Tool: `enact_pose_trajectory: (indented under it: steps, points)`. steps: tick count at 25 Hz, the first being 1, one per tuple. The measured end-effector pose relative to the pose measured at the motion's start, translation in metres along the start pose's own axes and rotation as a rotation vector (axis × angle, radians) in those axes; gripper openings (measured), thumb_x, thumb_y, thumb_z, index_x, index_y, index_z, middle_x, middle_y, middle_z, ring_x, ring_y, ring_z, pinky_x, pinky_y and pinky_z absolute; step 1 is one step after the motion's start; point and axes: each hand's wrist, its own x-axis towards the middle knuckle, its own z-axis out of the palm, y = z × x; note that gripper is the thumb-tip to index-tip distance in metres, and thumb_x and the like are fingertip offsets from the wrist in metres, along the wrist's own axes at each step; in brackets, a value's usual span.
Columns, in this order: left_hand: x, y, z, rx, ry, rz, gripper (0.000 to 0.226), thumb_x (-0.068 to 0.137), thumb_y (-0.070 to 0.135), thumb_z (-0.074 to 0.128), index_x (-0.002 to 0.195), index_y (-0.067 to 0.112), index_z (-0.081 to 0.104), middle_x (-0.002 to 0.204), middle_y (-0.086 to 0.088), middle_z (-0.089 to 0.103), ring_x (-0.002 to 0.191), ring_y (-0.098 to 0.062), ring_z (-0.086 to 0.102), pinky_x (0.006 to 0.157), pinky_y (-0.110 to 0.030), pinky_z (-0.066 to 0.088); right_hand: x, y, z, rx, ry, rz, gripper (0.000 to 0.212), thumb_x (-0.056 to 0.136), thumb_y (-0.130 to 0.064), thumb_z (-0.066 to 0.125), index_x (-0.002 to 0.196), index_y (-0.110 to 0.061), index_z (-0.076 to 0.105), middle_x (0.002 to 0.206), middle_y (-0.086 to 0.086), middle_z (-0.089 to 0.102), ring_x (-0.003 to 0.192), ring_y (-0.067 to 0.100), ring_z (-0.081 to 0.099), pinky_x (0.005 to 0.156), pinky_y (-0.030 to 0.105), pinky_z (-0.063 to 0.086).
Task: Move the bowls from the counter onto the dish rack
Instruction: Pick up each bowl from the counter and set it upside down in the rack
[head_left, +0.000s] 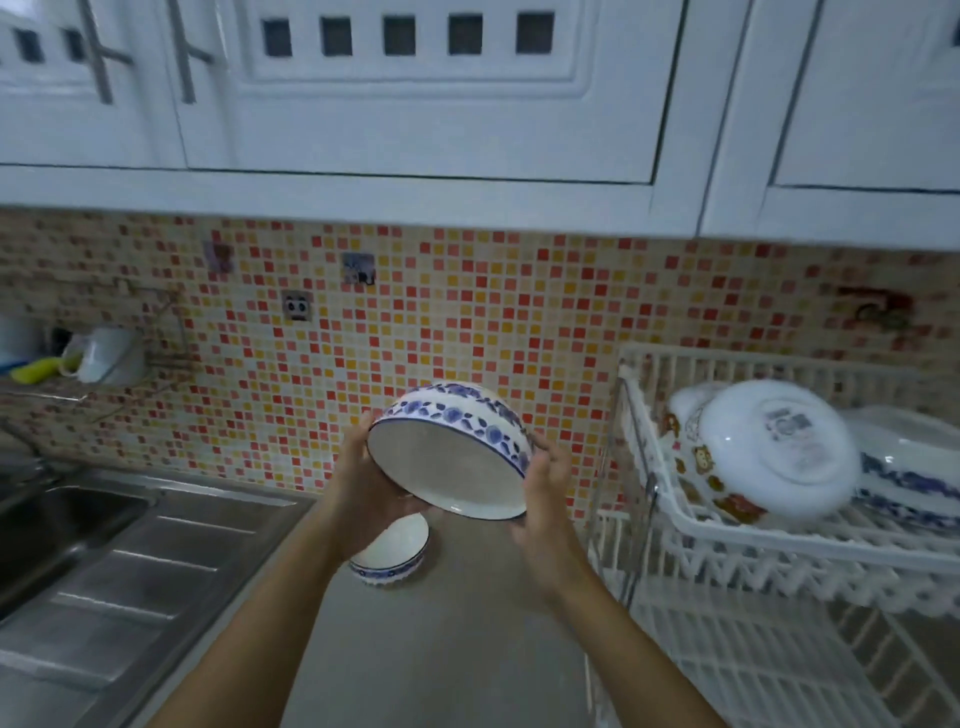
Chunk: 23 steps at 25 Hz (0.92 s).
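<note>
Grey counter (441, 649) below mosaic backsplash (441, 312)

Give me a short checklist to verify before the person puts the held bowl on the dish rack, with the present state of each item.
1. Grip: left hand and right hand hold the blue-patterned bowl at opposite sides: ok.
2. Bowl lifted clear of the counter: ok.
3. Free slot on the upper tier of the dish rack: cannot tell; the white bowl and other dishes fill the visible part.
4. Path to the rack unobstructed: ok.
5. Small bowl left on the counter, below the hands: not ok, still to move.
</note>
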Motion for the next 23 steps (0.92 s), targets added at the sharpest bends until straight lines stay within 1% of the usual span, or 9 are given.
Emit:
enact_pose_trajectory:
  steps: [2,5,7,9,13,15,18,21,23]
  points:
    - [-0.013,0.014,0.024,0.053,-0.07,0.123,0.071,0.075,0.066,0.05,0.13,0.02,0.052,0.123,-0.008,0.068,0.105,-0.024,0.068,0.075,-0.035,0.06,-0.01,-0.041,-0.021,-0.018,-0.052,-0.053,0.068,0.047,-0.093,0.046,0.104,-0.06,0.033,0.117,-0.021,0.053,0.104,0.0,0.06,0.095,0.04,0.051]
    - [-0.022,0.037,0.08,0.154,-0.213,0.298,0.059,0.091,0.039,0.055,0.136,0.002,0.043,0.101,0.016,0.076,0.094,-0.001,0.07,0.079,-0.015,0.056,-0.014,-0.094,-0.07,-0.041,-0.206,-0.136,0.082,0.042,-0.086,0.064,0.115,-0.063,0.037,0.126,-0.018,0.057,0.11,0.002,0.061,0.095,0.032,0.05]
    - [-0.031,0.051,0.127,0.243,-0.311,0.4,0.092,0.062,0.061,0.074,0.127,0.003,0.049,0.117,-0.009,0.068,0.107,-0.025,0.062,0.095,-0.036,0.05,-0.017,-0.127,-0.116,-0.066,-0.294,-0.185,0.09,0.039,-0.077,0.075,0.119,-0.052,0.042,0.12,-0.021,0.063,0.108,0.004,0.064,0.088,0.026,0.054]
    - [-0.036,0.057,0.175,0.32,-0.425,0.442,0.106,0.048,0.065,0.077,0.127,0.001,0.048,0.13,-0.023,0.053,0.116,-0.035,0.05,0.106,-0.049,0.036,-0.021,-0.151,-0.163,-0.113,-0.302,-0.245,0.086,0.041,-0.07,0.08,0.116,-0.043,0.047,0.112,-0.016,0.068,0.1,0.006,0.068,0.078,0.022,0.055]
    - [-0.024,0.061,0.262,0.533,-0.522,0.483,0.089,0.053,0.043,0.066,0.133,0.01,0.045,0.125,-0.008,0.063,0.108,-0.016,0.064,0.094,-0.034,0.053,-0.031,-0.173,-0.243,-0.216,-0.166,-0.348,0.08,0.043,-0.065,0.083,0.112,-0.041,0.049,0.115,-0.003,0.064,0.1,0.017,0.069,0.075,0.033,0.058]
    - [-0.013,0.054,0.298,0.681,-0.491,0.461,0.086,0.062,0.039,0.064,0.141,0.019,0.037,0.132,-0.004,0.057,0.113,-0.02,0.061,0.1,-0.041,0.051,-0.036,-0.18,-0.282,-0.286,-0.094,-0.404,0.078,0.043,-0.059,0.086,0.109,-0.044,0.049,0.12,-0.005,0.059,0.103,0.017,0.067,0.074,0.032,0.059]
    - [0.0,0.039,0.344,1.005,-0.563,0.479,0.078,0.073,0.046,0.066,0.141,0.039,0.028,0.12,0.021,0.053,0.105,0.0,0.059,0.089,-0.025,0.054,-0.038,-0.187,-0.336,-0.442,-0.015,-0.406,0.075,0.045,-0.042,0.086,0.108,-0.046,0.045,0.12,-0.011,0.05,0.102,0.014,0.063,0.073,0.025,0.059]
    - [0.017,0.022,0.389,1.109,-0.655,0.493,0.076,0.073,0.031,0.081,0.132,0.045,0.035,0.119,0.025,0.055,0.104,0.007,0.06,0.084,-0.012,0.053,-0.033,-0.185,-0.38,-0.629,-0.007,-0.33,0.078,0.048,-0.039,0.087,0.108,-0.05,0.04,0.116,-0.02,0.042,0.102,0.005,0.055,0.069,0.014,0.054]
    - [0.034,0.007,0.412,1.145,-0.701,0.449,0.078,0.073,0.024,0.082,0.136,0.038,0.038,0.124,0.02,0.058,0.109,0.003,0.06,0.086,-0.013,0.052,-0.027,-0.181,-0.408,-0.688,-0.043,-0.251,0.082,0.055,-0.031,0.087,0.116,-0.048,0.035,0.116,-0.022,0.038,0.106,0.007,0.052,0.069,0.012,0.052]
